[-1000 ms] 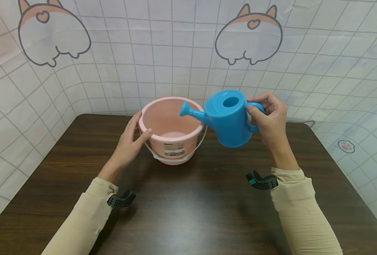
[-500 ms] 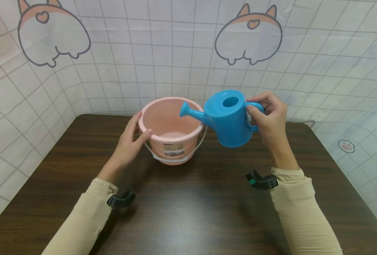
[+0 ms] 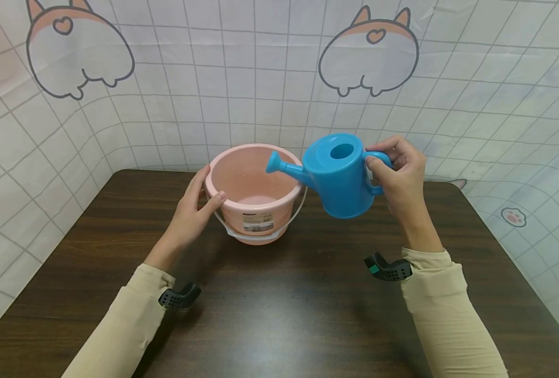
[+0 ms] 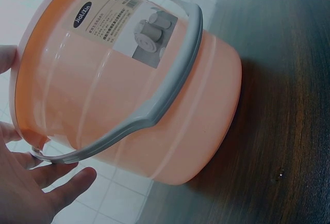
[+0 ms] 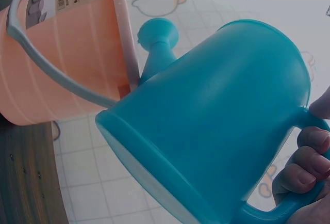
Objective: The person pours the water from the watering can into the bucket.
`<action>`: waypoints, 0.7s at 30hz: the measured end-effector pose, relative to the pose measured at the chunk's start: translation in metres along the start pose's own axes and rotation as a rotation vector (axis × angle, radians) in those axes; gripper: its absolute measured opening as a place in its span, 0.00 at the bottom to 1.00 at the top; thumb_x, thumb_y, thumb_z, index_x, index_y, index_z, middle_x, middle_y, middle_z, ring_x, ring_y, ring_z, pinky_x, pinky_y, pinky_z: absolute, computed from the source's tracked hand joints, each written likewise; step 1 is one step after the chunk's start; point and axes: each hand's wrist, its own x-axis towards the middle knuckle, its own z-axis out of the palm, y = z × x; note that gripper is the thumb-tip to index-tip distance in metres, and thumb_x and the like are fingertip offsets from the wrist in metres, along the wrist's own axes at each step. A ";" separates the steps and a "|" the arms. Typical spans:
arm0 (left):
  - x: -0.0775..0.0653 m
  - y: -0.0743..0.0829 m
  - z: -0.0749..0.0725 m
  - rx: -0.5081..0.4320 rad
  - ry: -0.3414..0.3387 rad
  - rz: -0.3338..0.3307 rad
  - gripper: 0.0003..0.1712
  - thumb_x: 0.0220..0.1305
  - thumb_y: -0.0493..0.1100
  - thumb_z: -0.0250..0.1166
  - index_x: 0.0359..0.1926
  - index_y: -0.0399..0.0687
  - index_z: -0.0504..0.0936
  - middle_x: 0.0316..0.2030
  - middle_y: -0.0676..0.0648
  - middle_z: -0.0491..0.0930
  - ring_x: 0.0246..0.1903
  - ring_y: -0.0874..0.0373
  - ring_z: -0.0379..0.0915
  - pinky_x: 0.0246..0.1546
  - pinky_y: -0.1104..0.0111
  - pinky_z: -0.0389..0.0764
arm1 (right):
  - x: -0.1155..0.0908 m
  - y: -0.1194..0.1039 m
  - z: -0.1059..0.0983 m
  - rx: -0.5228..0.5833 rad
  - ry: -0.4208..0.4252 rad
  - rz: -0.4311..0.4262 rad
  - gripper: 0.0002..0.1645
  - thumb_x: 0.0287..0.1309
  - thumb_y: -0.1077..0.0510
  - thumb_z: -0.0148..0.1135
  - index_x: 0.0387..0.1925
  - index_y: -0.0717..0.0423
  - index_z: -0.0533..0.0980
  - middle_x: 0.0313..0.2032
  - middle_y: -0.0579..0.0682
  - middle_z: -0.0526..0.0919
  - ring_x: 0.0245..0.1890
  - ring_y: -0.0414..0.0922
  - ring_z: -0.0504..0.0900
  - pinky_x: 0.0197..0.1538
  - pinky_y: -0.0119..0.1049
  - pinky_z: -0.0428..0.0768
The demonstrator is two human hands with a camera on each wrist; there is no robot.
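A pink plastic bucket stands upright on the table, its pale bail handle hanging down in front. My left hand holds the bucket at its left rim, thumb over the front edge and fingers along the outer side. With its fingers curled round the handle, my right hand grips a blue watering can above the table. The can leans toward the bucket, and its spout reaches across the right rim, rose over the opening. In the right wrist view the can's body covers part of the bucket.
Under everything lies a dark wooden table, with a few tiny drops near the left wrist. A white gridded cloth with corgi prints hangs behind and along both sides. Each wrist wears a black camera band.
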 end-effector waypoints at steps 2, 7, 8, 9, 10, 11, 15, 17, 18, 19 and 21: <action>0.000 0.000 0.000 -0.001 -0.001 0.001 0.42 0.69 0.52 0.57 0.77 0.62 0.46 0.76 0.52 0.45 0.69 0.41 0.57 0.60 0.44 0.70 | 0.000 0.000 0.000 0.002 0.000 0.002 0.09 0.54 0.70 0.57 0.34 0.57 0.79 0.20 0.46 0.80 0.16 0.39 0.70 0.21 0.26 0.72; 0.000 0.000 0.000 0.002 0.000 0.005 0.42 0.69 0.52 0.57 0.77 0.61 0.46 0.76 0.51 0.45 0.69 0.41 0.58 0.60 0.44 0.70 | 0.000 0.000 0.000 0.010 -0.001 0.010 0.09 0.54 0.70 0.57 0.33 0.58 0.79 0.19 0.47 0.80 0.16 0.38 0.70 0.21 0.26 0.72; 0.000 0.000 0.000 0.003 0.000 0.005 0.42 0.69 0.52 0.57 0.77 0.60 0.46 0.76 0.51 0.45 0.69 0.41 0.58 0.60 0.44 0.70 | 0.000 0.000 0.000 0.010 -0.001 0.011 0.09 0.54 0.70 0.57 0.33 0.58 0.79 0.19 0.47 0.80 0.16 0.38 0.70 0.21 0.26 0.72; 0.000 0.000 0.000 0.004 0.001 0.006 0.42 0.69 0.52 0.57 0.77 0.60 0.46 0.76 0.51 0.46 0.69 0.41 0.58 0.60 0.44 0.70 | 0.000 0.000 0.000 0.011 -0.001 0.012 0.09 0.54 0.70 0.57 0.33 0.58 0.79 0.19 0.48 0.79 0.15 0.38 0.70 0.21 0.26 0.72; 0.000 0.000 0.000 0.004 0.001 0.006 0.42 0.69 0.52 0.57 0.77 0.60 0.46 0.76 0.51 0.46 0.69 0.41 0.58 0.60 0.44 0.70 | 0.000 0.000 0.000 0.012 -0.001 0.012 0.09 0.54 0.70 0.57 0.33 0.58 0.79 0.19 0.48 0.79 0.15 0.38 0.70 0.21 0.26 0.72; 0.000 0.000 0.000 0.004 0.002 0.006 0.42 0.69 0.52 0.57 0.77 0.60 0.46 0.76 0.51 0.46 0.69 0.41 0.58 0.60 0.44 0.70 | 0.000 0.000 0.000 0.008 -0.001 0.010 0.09 0.54 0.70 0.57 0.34 0.58 0.79 0.19 0.48 0.79 0.16 0.38 0.70 0.21 0.26 0.71; 0.001 0.000 0.001 0.004 0.004 0.009 0.42 0.69 0.53 0.57 0.77 0.60 0.46 0.76 0.51 0.45 0.68 0.41 0.59 0.59 0.44 0.70 | 0.000 0.000 0.000 -0.005 -0.001 0.001 0.08 0.54 0.70 0.57 0.34 0.58 0.79 0.19 0.48 0.79 0.16 0.38 0.69 0.21 0.27 0.70; 0.001 -0.001 0.001 0.006 0.005 0.011 0.42 0.69 0.53 0.57 0.77 0.60 0.46 0.76 0.51 0.45 0.68 0.41 0.59 0.59 0.44 0.70 | 0.000 0.000 0.000 -0.012 -0.001 -0.003 0.08 0.54 0.70 0.57 0.34 0.58 0.79 0.19 0.48 0.79 0.16 0.38 0.69 0.22 0.27 0.70; 0.001 -0.001 0.001 0.006 0.005 0.012 0.42 0.69 0.53 0.57 0.77 0.60 0.46 0.76 0.51 0.45 0.68 0.40 0.59 0.59 0.44 0.70 | 0.001 0.000 0.000 -0.010 0.000 -0.003 0.08 0.54 0.70 0.57 0.34 0.58 0.79 0.19 0.48 0.79 0.16 0.38 0.69 0.22 0.27 0.70; 0.001 -0.001 0.000 0.007 0.005 0.012 0.42 0.69 0.53 0.57 0.77 0.60 0.46 0.76 0.51 0.45 0.68 0.40 0.59 0.59 0.44 0.70 | 0.001 0.000 0.000 -0.009 -0.001 -0.004 0.08 0.54 0.70 0.57 0.34 0.58 0.79 0.19 0.48 0.79 0.16 0.38 0.69 0.22 0.27 0.70; 0.001 -0.001 0.000 0.010 0.006 0.012 0.42 0.69 0.53 0.57 0.77 0.60 0.46 0.76 0.51 0.45 0.68 0.41 0.59 0.59 0.44 0.71 | 0.001 0.000 0.000 -0.008 -0.002 -0.006 0.08 0.54 0.70 0.57 0.34 0.59 0.79 0.19 0.49 0.79 0.16 0.38 0.69 0.22 0.27 0.70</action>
